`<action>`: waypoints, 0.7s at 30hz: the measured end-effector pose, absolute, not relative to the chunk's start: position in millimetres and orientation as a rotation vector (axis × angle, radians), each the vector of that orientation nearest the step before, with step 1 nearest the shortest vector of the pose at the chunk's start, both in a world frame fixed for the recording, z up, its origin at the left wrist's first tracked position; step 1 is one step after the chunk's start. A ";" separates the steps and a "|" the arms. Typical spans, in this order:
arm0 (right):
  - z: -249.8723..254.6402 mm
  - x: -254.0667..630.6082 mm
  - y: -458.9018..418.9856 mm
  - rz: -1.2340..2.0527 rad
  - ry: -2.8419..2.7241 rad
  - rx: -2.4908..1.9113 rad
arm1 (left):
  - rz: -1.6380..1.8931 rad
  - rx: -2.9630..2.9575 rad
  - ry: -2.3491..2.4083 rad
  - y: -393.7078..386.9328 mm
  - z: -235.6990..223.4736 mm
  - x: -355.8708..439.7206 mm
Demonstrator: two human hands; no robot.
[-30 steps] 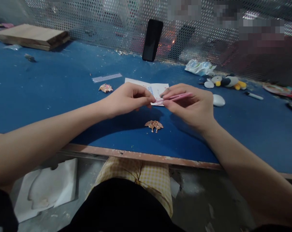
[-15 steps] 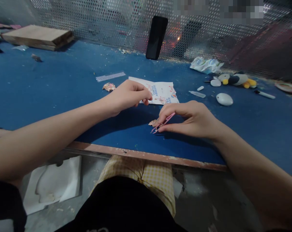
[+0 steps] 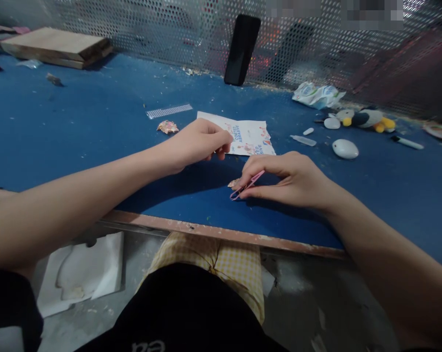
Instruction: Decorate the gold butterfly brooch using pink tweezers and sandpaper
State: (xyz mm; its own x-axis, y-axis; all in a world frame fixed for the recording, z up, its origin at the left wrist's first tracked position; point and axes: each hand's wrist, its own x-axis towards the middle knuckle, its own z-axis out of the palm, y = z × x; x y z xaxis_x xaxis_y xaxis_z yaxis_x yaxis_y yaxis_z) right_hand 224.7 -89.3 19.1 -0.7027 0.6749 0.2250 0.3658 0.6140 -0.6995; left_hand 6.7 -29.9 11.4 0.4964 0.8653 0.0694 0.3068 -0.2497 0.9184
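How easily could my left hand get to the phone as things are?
Probably yes, with a forward reach. The phone stands upright by the mesh, beyond your left hand. Only the flat paper seems to lie between, low enough to pass over.

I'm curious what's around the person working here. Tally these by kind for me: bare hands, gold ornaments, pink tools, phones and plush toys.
Bare hands: 2
Gold ornaments: 2
Pink tool: 1
Phone: 1
Plush toy: 1
Total: 7
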 end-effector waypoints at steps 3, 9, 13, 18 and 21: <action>19.7 224.2 -89.2 0.876 -2.368 -0.824 | 0.735 1.801 0.969 -28.8 9.5 6.0; 19.1 225.6 -89.1 0.850 -2.368 -0.819 | 0.714 1.793 0.948 -27.8 7.9 5.0; 18.7 227.4 -89.2 0.824 -2.374 -0.810 | 0.698 1.771 0.966 -31.5 11.5 6.2; 18.3 227.4 -89.1 0.839 -2.395 -0.766 | 0.682 1.732 1.005 -33.9 14.3 7.9; 17.9 226.9 -90.3 0.809 -2.418 -0.730 | 0.672 1.722 1.010 -33.9 14.9 8.0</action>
